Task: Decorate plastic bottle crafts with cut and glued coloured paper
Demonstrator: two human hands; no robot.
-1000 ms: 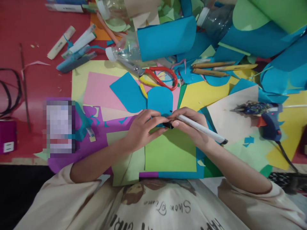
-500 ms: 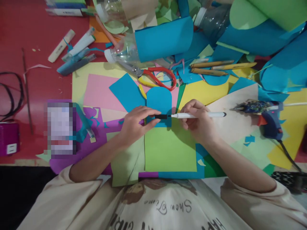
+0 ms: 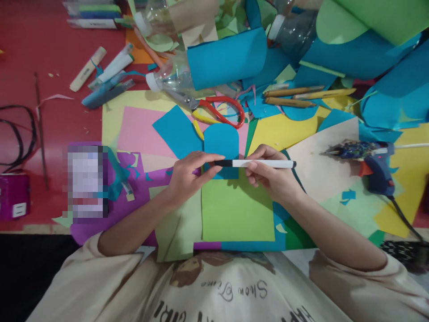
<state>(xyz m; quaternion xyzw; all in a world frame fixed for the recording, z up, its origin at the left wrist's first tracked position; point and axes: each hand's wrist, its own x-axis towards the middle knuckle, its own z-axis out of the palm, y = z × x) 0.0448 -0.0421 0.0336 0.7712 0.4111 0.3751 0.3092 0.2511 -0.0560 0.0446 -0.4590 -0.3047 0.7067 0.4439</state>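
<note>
My right hand (image 3: 271,176) grips a white marker (image 3: 264,163) that lies level across the middle of the view. The black cap (image 3: 223,163) sits on the marker's left end, pinched by the fingers of my left hand (image 3: 189,174). Both hands hover over a blue arch-shaped paper cut-out (image 3: 221,141) and a light green paper square (image 3: 236,210). A second blue cut-out (image 3: 176,127) lies just to the left of the arch.
Red-handled scissors (image 3: 219,112) lie behind the cut-outs. A blue glue gun (image 3: 368,158) rests at the right on cream paper. Rolled blue and green sheets, clear plastic bottles (image 3: 170,74) and wooden sticks (image 3: 301,96) crowd the back. Markers (image 3: 100,71) lie on the red table at the left.
The cap came off the marker's tip and was held apart half a second ago. Now it sits on the marker's end, and the marker has turned level.
</note>
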